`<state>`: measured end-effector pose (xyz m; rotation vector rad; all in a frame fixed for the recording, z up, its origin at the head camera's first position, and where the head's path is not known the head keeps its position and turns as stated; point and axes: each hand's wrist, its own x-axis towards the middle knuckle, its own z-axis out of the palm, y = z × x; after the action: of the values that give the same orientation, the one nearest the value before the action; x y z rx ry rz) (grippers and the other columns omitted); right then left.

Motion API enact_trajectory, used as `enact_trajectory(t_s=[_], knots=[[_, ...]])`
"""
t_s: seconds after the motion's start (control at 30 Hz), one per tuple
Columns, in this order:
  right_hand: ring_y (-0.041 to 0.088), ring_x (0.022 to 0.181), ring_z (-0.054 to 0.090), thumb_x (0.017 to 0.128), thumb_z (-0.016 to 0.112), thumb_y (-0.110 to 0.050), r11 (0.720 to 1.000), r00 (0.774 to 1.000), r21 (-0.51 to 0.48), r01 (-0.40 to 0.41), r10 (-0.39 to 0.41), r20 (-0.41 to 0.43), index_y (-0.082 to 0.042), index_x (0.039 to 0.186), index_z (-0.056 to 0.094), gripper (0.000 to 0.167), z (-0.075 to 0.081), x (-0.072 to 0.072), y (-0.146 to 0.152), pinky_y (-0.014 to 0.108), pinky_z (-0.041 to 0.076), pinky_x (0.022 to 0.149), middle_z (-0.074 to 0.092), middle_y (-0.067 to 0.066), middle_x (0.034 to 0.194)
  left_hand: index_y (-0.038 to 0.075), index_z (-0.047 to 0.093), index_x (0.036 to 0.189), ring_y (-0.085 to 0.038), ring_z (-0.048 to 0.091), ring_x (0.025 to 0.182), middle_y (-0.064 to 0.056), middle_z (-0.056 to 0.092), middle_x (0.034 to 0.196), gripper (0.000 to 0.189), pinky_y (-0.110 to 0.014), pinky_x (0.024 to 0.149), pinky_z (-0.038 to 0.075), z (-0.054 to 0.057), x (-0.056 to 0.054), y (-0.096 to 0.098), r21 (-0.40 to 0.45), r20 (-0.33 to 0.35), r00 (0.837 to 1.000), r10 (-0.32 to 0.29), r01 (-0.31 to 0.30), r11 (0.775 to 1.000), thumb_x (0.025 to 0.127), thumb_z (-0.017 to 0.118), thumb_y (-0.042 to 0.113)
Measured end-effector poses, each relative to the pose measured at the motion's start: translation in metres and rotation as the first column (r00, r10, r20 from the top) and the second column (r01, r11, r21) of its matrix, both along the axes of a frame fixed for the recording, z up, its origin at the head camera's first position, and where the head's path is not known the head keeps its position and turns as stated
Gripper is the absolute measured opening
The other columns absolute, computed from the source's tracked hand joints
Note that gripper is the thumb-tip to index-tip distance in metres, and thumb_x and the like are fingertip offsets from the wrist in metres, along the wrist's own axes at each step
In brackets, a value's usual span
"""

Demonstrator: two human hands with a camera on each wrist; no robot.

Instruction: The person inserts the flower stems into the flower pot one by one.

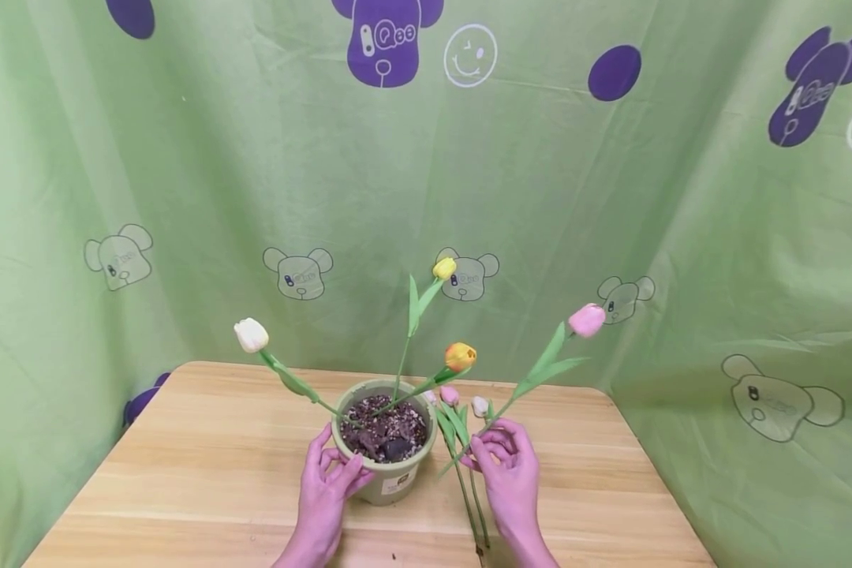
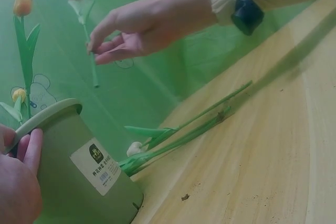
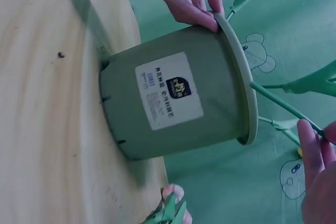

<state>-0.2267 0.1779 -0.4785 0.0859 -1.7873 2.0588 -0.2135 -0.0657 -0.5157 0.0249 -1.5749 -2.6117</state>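
Well, the pot (image 1: pixel 376 491) holds soil (image 1: pixel 379 432) and three tulips (image 1: pixel 460 357), hands (image 1: pixel 324 489) (image 1: pixel 510 473) gripping its rim (image 1: pixel 397 465) and a pink tulip (image 1: pixel 528 383).

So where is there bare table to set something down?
The table is bare left of the pot and left hand, and right of the right hand, out to its side edges; between pot and right hand, loose tulips crowd it.
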Motion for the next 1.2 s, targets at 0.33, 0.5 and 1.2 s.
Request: enact_trajectory(t_s=[0.33,0.5,1.2], knots=[[0.012,0.082,0.067,0.088,0.066,0.019,0.995,0.988,-0.100,0.014,-0.029,-0.150,0.013,0.125,0.048,0.041,0.006,-0.025,-0.022,0.038,0.067,0.074,0.062,0.010,0.100,0.007,0.020,0.161,-0.013,0.072,0.093,-0.010,0.052,0.116,0.080,-0.032,0.095,0.063,-0.001,-0.001,0.000,0.010,-0.002,1.000,0.002,-0.002,1.000,0.096,0.065,-0.003],[0.013,0.082,0.067,0.088,0.066,0.019,0.993,0.972,-0.117,0.020,-0.047,-0.232,0.017,0.121,0.047,0.038,0.006,-0.033,-0.033,0.041,0.067,0.073,0.062,0.011,0.098,0.007,0.020,0.161,-0.013,0.072,0.094,-0.011,0.052,0.117,0.079,-0.032,0.095,0.063,0.000,-0.001,0.000,0.005,-0.003,1.000,0.003,-0.003,1.000,0.096,0.064,-0.002],[0.019,0.082,0.071,0.096,0.068,0.003,0.993,0.970,0.089,0.079,-0.056,-0.234,0.012,0.111,0.059,0.019,0.005,-0.042,-0.037,0.042,0.067,0.067,0.066,0.025,0.099,0.008,0.020,0.161,-0.013,0.071,0.093,-0.010,0.051,0.116,0.079,-0.033,0.096,0.063,-0.003,-0.002,-0.001,0.016,-0.004,1.000,-0.004,0.004,1.000,0.096,0.064,-0.002]])
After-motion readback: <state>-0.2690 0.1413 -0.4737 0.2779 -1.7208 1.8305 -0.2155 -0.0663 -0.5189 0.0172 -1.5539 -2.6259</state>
